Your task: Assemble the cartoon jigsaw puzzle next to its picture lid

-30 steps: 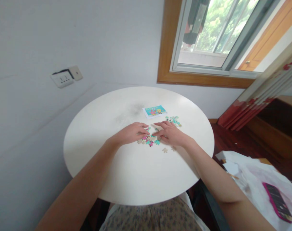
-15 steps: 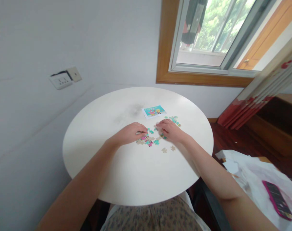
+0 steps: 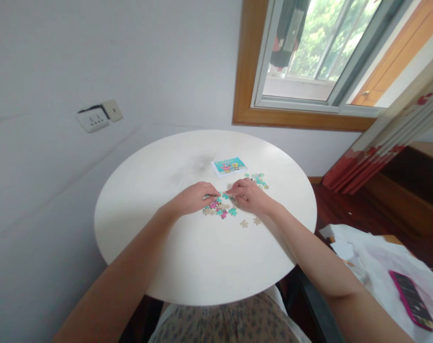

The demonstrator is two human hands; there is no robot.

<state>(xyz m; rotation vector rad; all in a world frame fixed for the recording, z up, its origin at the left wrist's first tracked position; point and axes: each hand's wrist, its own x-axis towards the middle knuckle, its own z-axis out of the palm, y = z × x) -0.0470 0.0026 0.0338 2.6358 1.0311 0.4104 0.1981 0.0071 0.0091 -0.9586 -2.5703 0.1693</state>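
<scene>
Jigsaw puzzle pieces (image 3: pixel 224 214) in teal, pink and beige lie in a loose cluster on the white round table (image 3: pixel 198 267). At the cluster's left side, my left hand (image 3: pixel 196 197) is closed, thumb and fingers pinching a puzzle piece (image 3: pixel 212 195) seen edge-on. My right hand (image 3: pixel 251 196) hovers low over the right side of the cluster, its fingertips drawn together and pointing at the left hand. What those fingers hold, if anything, is too small to make out. A small gap separates the two hands, with a teal piece (image 3: pixel 225 196) showing in it.
Behind the hands lies a teal picture card (image 3: pixel 229 166) with cartoon figures. More teal pieces (image 3: pixel 259 180) are piled beyond my right hand, and two beige pieces (image 3: pixel 244 223) lie nearer me. At the lower right, a pink-edged phone (image 3: pixel 412 299) rests on white sheeting.
My right hand has shifted slightly left, bringing its fingertips closer to my left hand. The left hand stays nearly in place, still pinching. The camera view has moved a little.
</scene>
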